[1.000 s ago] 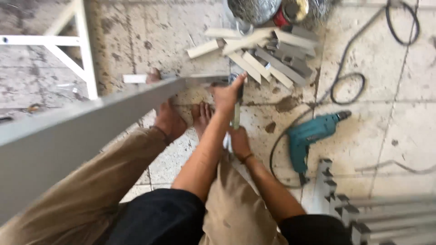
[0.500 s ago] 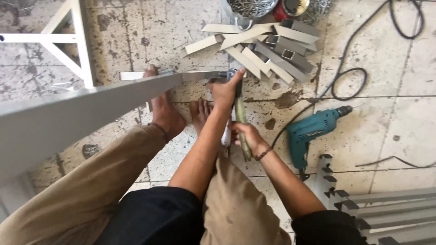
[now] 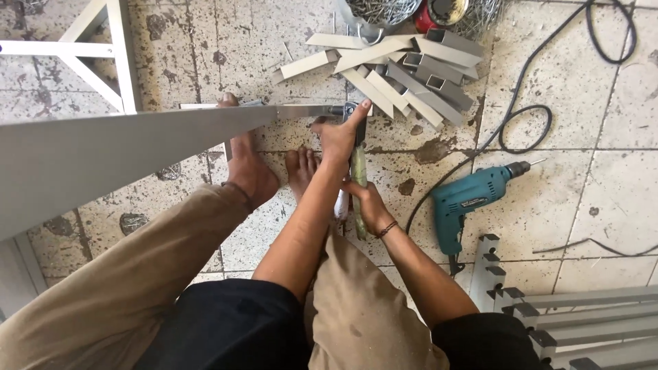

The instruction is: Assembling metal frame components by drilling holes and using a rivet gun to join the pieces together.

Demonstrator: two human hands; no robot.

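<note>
A long grey metal profile [image 3: 137, 147] runs from the left edge to the middle of the floor. Its far end meets a hand tool with green handles [image 3: 358, 175]. My left hand [image 3: 339, 133] wraps the top of that tool right at the profile's end, one finger stretched forward. My right hand [image 3: 370, 202] grips the tool's handles lower down. My bare feet [image 3: 250, 168] rest on the tiles beside the profile, and one foot touches it.
A pile of short metal tube offcuts [image 3: 404, 65] lies just beyond the hands. A teal electric drill [image 3: 473, 199] and its black cable [image 3: 521, 123] lie to the right. A white frame [image 3: 103, 55] stands at the upper left, and grey metal frames [image 3: 548, 315] at the lower right.
My right hand has slid slightly up the tool's handles. My left hand stays at the profile's end. The view has shifted a little.
</note>
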